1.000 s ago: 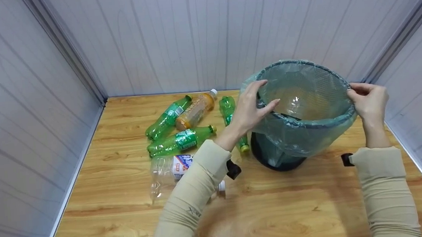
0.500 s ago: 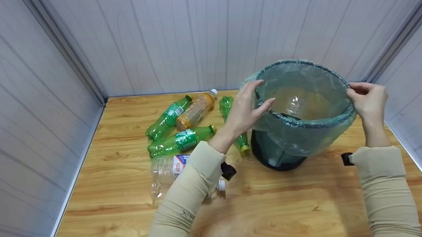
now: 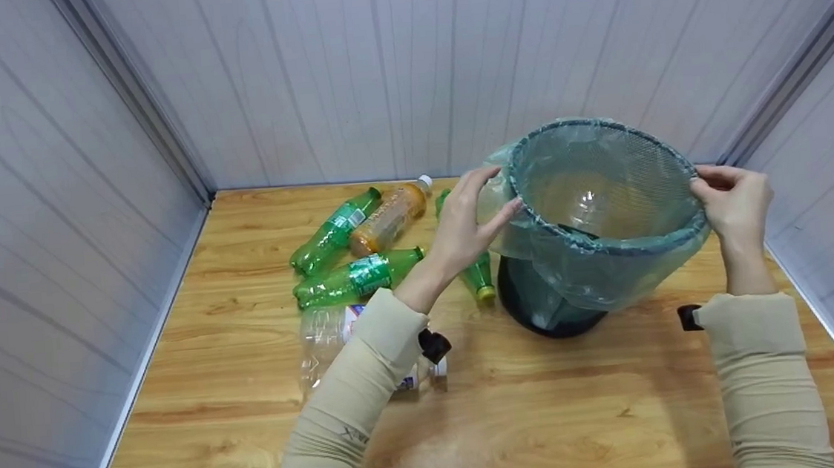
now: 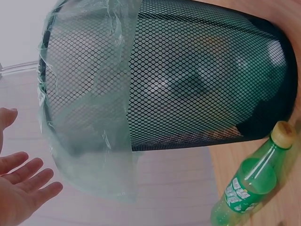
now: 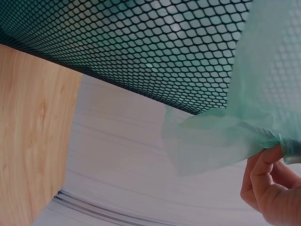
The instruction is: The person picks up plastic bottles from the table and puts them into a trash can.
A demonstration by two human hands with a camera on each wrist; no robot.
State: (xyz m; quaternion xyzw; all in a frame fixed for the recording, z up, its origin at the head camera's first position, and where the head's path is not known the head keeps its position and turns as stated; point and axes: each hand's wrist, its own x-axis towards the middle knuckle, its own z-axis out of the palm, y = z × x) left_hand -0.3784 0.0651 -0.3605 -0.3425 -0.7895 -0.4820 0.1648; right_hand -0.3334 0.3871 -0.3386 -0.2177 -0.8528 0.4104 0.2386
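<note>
A black mesh bin (image 3: 553,312) lined with a green plastic bag (image 3: 606,271) stands tilted on the wooden table (image 3: 550,417). My right hand (image 3: 710,181) pinches the bag's edge (image 5: 221,136) at the bin's right rim; the right wrist view shows its fingers (image 5: 265,181) curled on the plastic. My left hand (image 3: 485,199) hovers by the left rim with relaxed fingers. In the left wrist view its palm (image 4: 21,190) is open and apart from the bag (image 4: 89,132).
Several empty bottles lie left of the bin: green ones (image 3: 357,276) (image 3: 333,229), an orange one (image 3: 390,217), a clear one (image 3: 328,338). Another green bottle (image 4: 244,186) lies against the bin's base. White panel walls (image 3: 51,218) close in the table on three sides.
My left hand has drawn leftward off the bin's rim and opened. The bin has shifted slightly. The right hand keeps its pinch on the bag.
</note>
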